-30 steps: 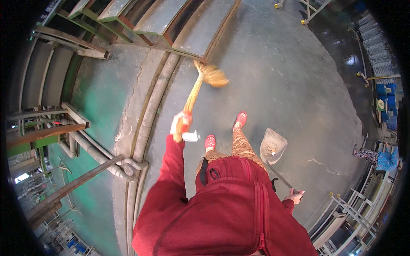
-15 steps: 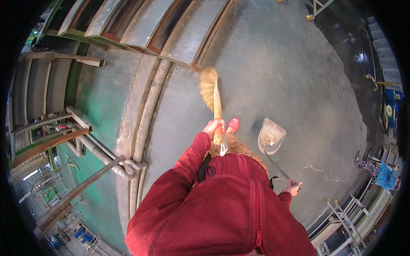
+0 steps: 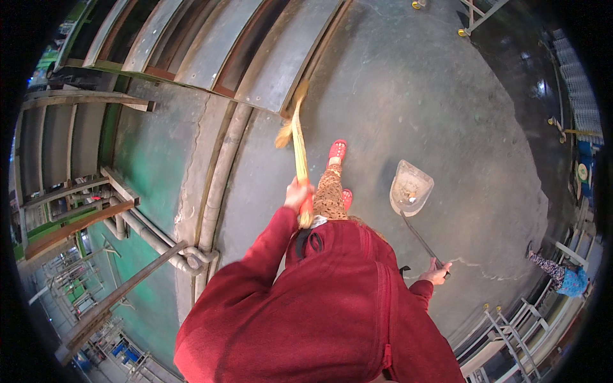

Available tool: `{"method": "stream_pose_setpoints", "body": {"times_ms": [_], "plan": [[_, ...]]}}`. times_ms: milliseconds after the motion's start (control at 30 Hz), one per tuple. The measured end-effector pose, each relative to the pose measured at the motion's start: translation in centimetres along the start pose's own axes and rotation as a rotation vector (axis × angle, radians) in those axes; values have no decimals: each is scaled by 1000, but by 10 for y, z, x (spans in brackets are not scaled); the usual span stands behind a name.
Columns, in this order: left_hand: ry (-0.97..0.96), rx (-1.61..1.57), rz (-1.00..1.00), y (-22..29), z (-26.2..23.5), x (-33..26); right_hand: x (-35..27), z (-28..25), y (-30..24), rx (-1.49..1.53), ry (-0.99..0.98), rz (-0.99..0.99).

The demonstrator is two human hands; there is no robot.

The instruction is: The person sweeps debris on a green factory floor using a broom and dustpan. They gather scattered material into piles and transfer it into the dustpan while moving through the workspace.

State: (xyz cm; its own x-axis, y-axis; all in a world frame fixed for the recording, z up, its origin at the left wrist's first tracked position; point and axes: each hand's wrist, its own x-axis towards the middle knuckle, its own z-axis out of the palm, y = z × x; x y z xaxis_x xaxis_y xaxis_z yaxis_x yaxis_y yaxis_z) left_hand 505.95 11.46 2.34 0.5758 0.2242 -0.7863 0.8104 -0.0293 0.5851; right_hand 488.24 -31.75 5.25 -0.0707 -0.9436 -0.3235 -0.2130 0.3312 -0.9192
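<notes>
My left hand (image 3: 298,194) is closed around the handle of a straw broom (image 3: 298,143). The broom's spread bristles reach forward to the lower corner of a metal-panelled rack, and part of them is hidden by its edge. Out to the right, my right hand (image 3: 435,273) grips the dark, thin handle of a long-handled dustpan (image 3: 412,187). The dustpan's pale, worn scoop faces up and holds a little debris, with a small whitish bit among it.
The panelled rack (image 3: 268,57) stands ahead on the left. Grey pipes (image 3: 225,166) run along a concrete strip beside green floor. Wheeled metal frames (image 3: 514,332) stand at lower right. A person in blue (image 3: 571,281) is at the far right.
The broom has swung left and forward, its bristles now against the rack's corner. One foot has stepped ahead. The dustpan has shifted slightly right and forward.
</notes>
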Motion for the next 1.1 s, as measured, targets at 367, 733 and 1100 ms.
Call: {"method": "stream_pose_setpoints", "body": {"times_ms": [367, 733, 1100], "plan": [[-478, -469, -139, 107, -37, 44, 6, 86, -10, -20, 42, 72], [-368, -386, -221, 179, 27, 111, -20, 162, -38, -18, 161, 18], [-868, -1016, -536, 301, 153, 188, 59, 269, -61, -51, 121, 85]]}}
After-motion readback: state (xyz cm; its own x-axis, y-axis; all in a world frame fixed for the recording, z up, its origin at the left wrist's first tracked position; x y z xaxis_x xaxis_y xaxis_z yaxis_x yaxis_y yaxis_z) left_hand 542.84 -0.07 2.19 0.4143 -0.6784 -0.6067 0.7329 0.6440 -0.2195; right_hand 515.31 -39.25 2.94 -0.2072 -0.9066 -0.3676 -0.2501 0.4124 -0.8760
